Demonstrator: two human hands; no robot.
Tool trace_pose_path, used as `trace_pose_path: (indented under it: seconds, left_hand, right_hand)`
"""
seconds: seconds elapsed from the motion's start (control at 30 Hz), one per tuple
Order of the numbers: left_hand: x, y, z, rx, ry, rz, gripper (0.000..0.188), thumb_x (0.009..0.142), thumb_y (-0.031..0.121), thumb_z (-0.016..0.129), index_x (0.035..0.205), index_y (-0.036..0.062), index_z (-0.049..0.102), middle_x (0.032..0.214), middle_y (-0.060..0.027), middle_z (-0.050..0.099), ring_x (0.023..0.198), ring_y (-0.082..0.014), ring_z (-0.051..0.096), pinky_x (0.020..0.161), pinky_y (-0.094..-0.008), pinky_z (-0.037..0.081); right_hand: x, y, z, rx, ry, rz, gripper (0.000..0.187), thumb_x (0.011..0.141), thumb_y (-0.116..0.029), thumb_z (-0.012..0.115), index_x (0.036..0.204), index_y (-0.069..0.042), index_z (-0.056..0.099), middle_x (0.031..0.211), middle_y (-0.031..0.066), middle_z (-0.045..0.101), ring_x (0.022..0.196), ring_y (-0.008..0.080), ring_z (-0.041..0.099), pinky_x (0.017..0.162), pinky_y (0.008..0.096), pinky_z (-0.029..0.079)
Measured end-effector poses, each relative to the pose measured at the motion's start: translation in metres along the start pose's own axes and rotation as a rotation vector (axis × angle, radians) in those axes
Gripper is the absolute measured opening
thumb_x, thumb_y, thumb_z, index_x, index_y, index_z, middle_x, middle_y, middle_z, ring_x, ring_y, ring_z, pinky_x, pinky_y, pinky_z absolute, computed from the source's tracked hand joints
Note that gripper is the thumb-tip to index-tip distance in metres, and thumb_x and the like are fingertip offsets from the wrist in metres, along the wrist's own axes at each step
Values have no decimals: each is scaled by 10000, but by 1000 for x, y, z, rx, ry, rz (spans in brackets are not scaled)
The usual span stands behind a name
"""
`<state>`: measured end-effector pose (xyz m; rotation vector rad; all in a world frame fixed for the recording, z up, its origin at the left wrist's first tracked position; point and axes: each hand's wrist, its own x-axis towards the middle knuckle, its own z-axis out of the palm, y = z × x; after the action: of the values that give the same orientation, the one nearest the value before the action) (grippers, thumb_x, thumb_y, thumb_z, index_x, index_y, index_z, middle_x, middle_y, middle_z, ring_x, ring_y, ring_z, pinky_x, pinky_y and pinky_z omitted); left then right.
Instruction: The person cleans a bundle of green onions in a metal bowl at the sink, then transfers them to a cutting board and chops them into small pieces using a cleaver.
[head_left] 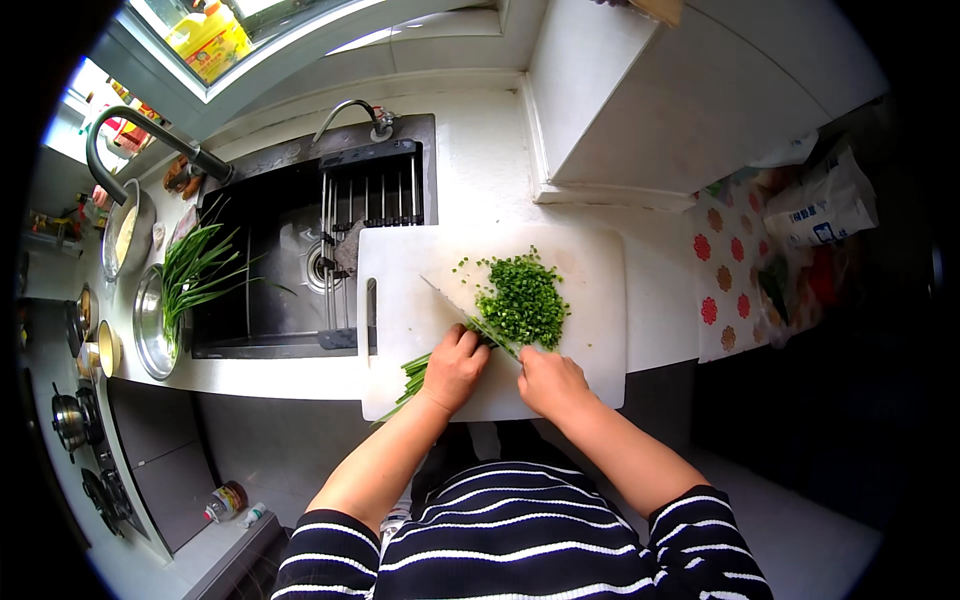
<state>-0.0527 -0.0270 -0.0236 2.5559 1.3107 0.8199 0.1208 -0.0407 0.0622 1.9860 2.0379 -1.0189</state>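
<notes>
On a white cutting board (597,300), my left hand (456,368) is closed over a small bunch of green chives (413,376), whose stalks stick out toward the board's near left corner. My right hand (551,382) grips a kitchen knife (462,311) by its handle, which the fingers hide. The blade slants away to the far left, just beside my left fingertips, with green bits along it. Beyond the knife lies a pile of finely chopped chives (524,302), with loose bits scattered to its left.
The board overlaps the right side of a dark sink (270,215) with a roll-out rack (370,190) across it. Left of the sink, long uncut chives (200,268) rest over a metal bowl (150,325). A flowered cloth (722,280) covers the counter at right, below a white cabinet (620,100).
</notes>
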Motion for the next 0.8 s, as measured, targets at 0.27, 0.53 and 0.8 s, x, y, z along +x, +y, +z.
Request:
trace_pose_path:
  seconds: [0.27,0.53,0.8]
  left_hand:
    - [-2,0,1,-1,-24,-15,82,655,91,587,736,81,580,866,-99,540,912,-309,570,672,-353,542]
    - [-2,0,1,-3,-4,-23,107,662,82,574,765,65,594,883,-113,555,926,-320,568,711,-358,538]
    - [0,2,-1,-6,2,-23,153,657,88,571,796,68,630,887,-99,566,896,-299,566,713,-353,531]
  right_hand:
    - [44,-3,25,120,184,-68,144,804,-164,596,901,-66,636,764,180,667,738,390,649,684,478,524]
    - [-6,7,-2,111,127,-63,133,808,-158,580,875,-51,623,769,202,665,755,404,650,710,504,517]
    - [-17,13,-1,52,57,-46,163,800,-150,582,889,-20,623,788,225,665,764,422,651,728,505,526]
